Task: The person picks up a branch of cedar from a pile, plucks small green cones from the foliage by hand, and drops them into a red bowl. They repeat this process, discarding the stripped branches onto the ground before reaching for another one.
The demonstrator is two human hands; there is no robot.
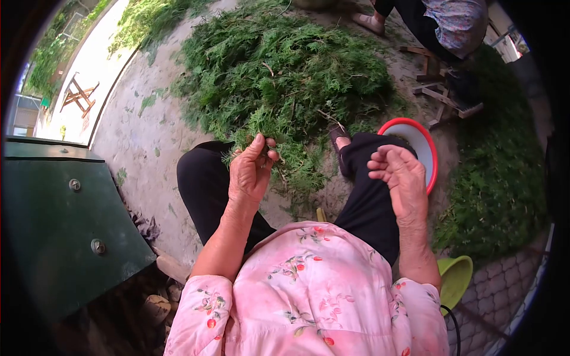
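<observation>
My left hand [252, 169] is closed around a leafy green evergreen sprig [261, 124], its thumb pressed against the fingers over my left knee. My right hand [399, 175] is raised above my right thigh, its fingers loosely bent and apart, with nothing visible in them. Just behind that hand stands a pale basin with a red rim [434, 160], partly hidden by the hand and my leg. A large heap of cut evergreen branches [285, 71] covers the ground in front of me, and loose sprigs reach between my feet.
A dark green metal box [65, 219] stands at the left. Another person [457, 24] sits at the upper right by wooden stools [439, 98]. More greenery [493, 184] lies along the right, near a yellow-green container [456, 279]. A folding wooden stool [78, 96] is outside.
</observation>
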